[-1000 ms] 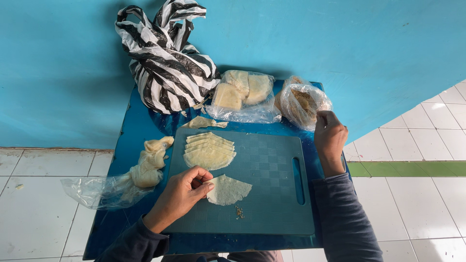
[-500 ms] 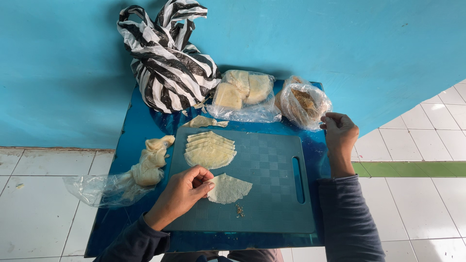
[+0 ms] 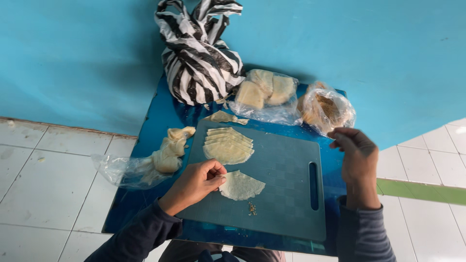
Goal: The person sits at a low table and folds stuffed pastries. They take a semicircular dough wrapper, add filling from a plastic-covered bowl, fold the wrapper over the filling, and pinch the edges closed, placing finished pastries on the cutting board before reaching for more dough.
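Right hand [image 3: 357, 155] has moved from the clear bag [image 3: 326, 109] at the bench's far right corner, grip loosely curled, empty; left hand [image 3: 196, 182] pinches the dough sheet [image 3: 241, 185].

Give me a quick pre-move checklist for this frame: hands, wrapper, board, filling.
1. Left hand pinning the single wrapper at its edge: ok.
2. Wrapper lying flat on the cutting board: ok.
3. Right hand holding anything: cannot tell; fingers curled, beside the filling bag.
4. Filling already on the wrapper: not ok, it is bare.
5. Wrapper stack within reach on the board: ok.
6. Board clean: not ok, crumbs below the wrapper.
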